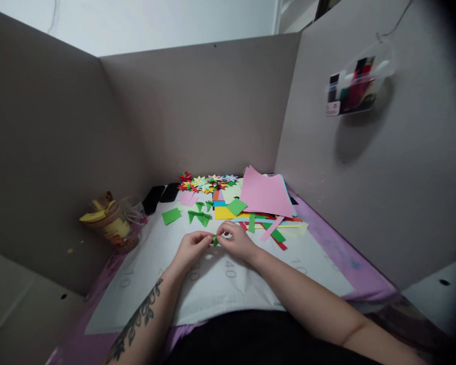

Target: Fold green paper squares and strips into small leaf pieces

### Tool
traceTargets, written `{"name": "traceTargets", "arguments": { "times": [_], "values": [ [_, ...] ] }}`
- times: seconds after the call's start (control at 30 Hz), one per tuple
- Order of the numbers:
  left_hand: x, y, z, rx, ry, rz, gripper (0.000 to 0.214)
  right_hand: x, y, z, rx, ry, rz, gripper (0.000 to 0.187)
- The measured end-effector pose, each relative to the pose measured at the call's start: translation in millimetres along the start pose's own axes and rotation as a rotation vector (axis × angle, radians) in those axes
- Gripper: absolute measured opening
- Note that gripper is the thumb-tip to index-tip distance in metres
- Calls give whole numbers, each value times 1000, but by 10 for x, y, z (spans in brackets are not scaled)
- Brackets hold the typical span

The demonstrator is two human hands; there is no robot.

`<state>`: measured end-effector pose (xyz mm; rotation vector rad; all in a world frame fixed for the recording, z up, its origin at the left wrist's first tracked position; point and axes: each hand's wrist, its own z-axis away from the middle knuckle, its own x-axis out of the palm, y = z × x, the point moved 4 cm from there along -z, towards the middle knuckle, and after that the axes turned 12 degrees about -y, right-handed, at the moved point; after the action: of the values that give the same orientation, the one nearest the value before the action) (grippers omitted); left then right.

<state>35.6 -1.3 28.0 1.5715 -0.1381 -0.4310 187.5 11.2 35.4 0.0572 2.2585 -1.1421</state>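
My left hand [195,247] and my right hand [234,239] meet over the middle of the white sheet. Between their fingertips is a small folded piece of green paper [215,242], pinched from both sides; part of it is hidden by the fingers. Just beyond the hands lie several folded green paper pieces [199,218]. A flat green paper square [171,216] rests to their left, and another green square [237,206] lies to the right on the coloured paper.
Folded paper stars [205,183] are heaped at the back. Large pink sheets [268,195] and paper strips [273,230] lie at the right. A pot [116,223] and two black phone-like objects [153,199] stand left. Grey panels enclose the table; a clear pouch [359,83] hangs right.
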Motion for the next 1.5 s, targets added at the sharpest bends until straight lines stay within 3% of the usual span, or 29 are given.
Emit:
{"name": "traceTargets", "arguments": {
  "times": [0.33, 0.47, 0.63, 0.9, 1.13, 1.27, 1.4, 1.5],
  "values": [
    [10, -42, -4, -22, -13, -43, 28, 45, -33, 25, 13, -50, -53, 9],
    [3, -42, -3, 14, -25, -81, 26, 71, 4, 25, 85, -58, -141, 8],
    [-37, 26, 11, 57, 79, -119, 23, 101, 89, 17, 196, -56, -349, 11],
    [-59, -17, -7, 108, 153, -161, 16, 127, 99, 28, 220, -73, -390, 11],
    [-2, -9, 31, 132, 203, -333, 14, 171, 77, 27, 227, -82, -373, 10],
    [39, 30, 50, 137, 178, -388, 14, 181, 78, 27, 247, -65, -319, 11],
    [47, 2, 14, 127, 112, -253, 10, 162, 99, 27, 277, -29, -347, 13],
    [63, -22, -8, 139, 51, -135, 25, 157, 124, 28, 295, -21, -401, 13]
  ]
}}
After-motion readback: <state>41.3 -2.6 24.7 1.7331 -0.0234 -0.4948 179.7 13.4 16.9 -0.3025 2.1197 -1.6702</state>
